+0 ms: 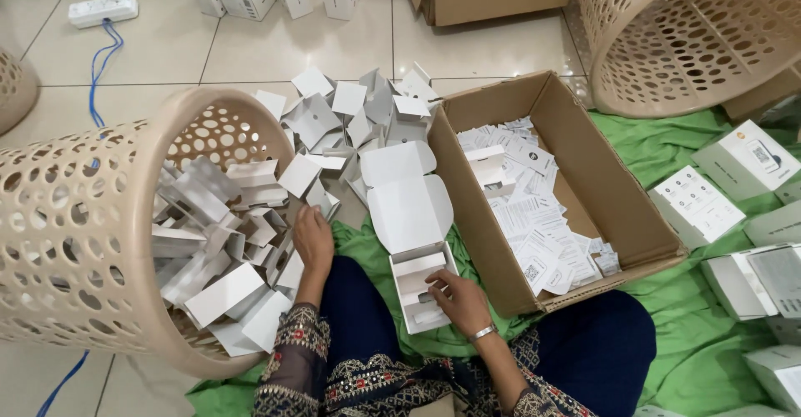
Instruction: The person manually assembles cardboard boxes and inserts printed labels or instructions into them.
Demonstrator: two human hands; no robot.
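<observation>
Right hand (457,298), fingers bent, presses the open white box (421,279); left hand (313,238), loosely open, touches cardboard inserts (250,242).

Both arms wear dark sleeves, near black, of a thin patterned cloth. Each sleeve ends in a wide embroidered band with small floral and geometric figures in red, gold and pale thread; the left sleeve (294,359) shows the band most plainly, with a scalloped edge at the cuff. The right sleeve (534,396) carries the same trim. A slim silver bracelet (482,333) circles the right wrist. The legs are covered in plain dark navy trousers (584,350).
</observation>
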